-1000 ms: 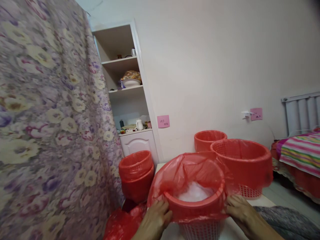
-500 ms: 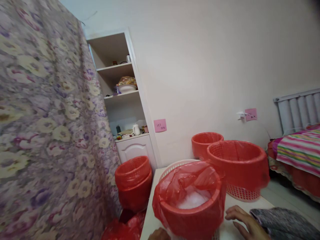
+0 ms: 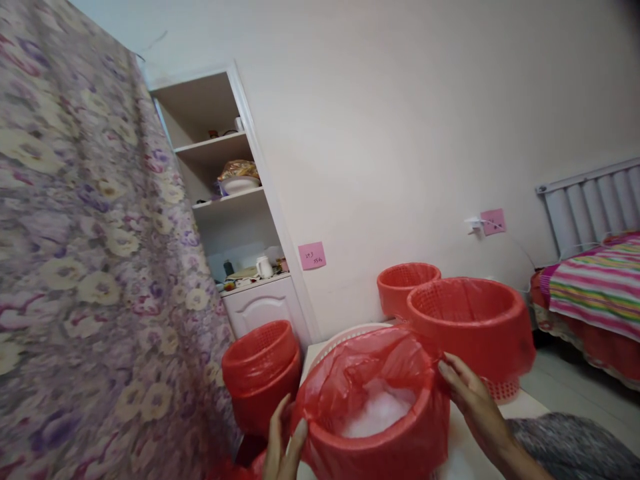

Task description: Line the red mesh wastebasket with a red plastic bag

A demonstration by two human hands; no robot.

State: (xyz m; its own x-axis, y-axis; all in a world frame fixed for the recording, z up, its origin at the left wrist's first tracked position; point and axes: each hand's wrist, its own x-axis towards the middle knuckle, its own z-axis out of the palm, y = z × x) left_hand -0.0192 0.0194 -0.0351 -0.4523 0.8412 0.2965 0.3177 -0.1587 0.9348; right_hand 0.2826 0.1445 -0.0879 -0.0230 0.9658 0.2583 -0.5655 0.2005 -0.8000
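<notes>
A basket (image 3: 395,447) sits near the front edge of the white table (image 3: 520,407), lined with a red bag (image 3: 365,380) folded over its rim so the liner stays put; something white lies inside. The left hand (image 3: 283,447) rests flat against the bag's near left side, fingers loosely apart, pinching nothing. The right hand (image 3: 467,393) touches the far right rim, fingers extended and open. Another lined basket (image 3: 470,327) stands just behind.
</notes>
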